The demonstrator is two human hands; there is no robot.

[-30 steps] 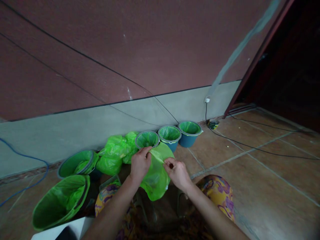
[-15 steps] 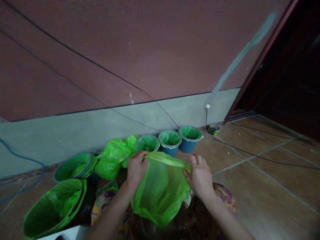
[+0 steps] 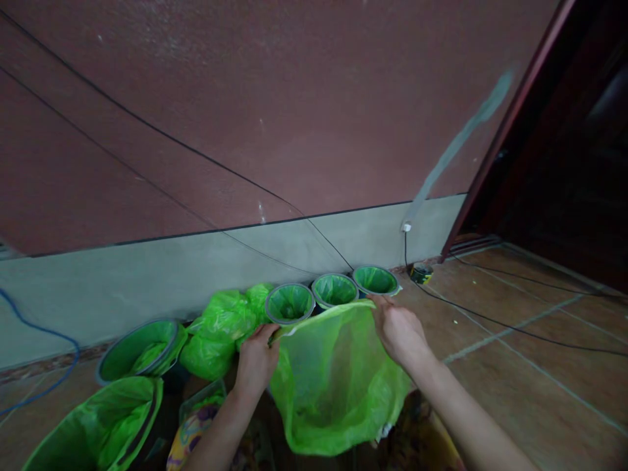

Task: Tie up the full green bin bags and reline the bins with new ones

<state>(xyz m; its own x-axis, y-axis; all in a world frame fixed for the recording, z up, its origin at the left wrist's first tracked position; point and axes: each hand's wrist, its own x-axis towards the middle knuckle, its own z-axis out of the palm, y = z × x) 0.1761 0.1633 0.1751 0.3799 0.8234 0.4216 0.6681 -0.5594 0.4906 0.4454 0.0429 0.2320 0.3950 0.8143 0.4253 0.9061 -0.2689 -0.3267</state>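
A translucent green plastic bag (image 3: 338, 379) hangs stretched between my two hands in front of my lap. My left hand (image 3: 258, 360) pinches the left end of its folded top edge. At the right end of that edge, my right hand (image 3: 398, 328) grips the plastic with curled fingers. The bag's mouth gapes toward me, and a small white piece shows at its lower right. Just beyond the bag stand three lined buckets: a left bucket (image 3: 290, 303), a middle bucket (image 3: 335, 290) and a right bucket (image 3: 377, 281).
Green bundled bags (image 3: 220, 327) lie by the wall. Two large lined bins stand at left, a rear bin (image 3: 140, 350) and a front bin (image 3: 98, 425). A small tin (image 3: 422, 272) sits near a black cable (image 3: 490, 320). A blue hose (image 3: 73, 353) curves at far left.
The bag's mouth is spread wider. My right hand has risen slightly, and my left hand has moved down and left. The view has tilted up a little.
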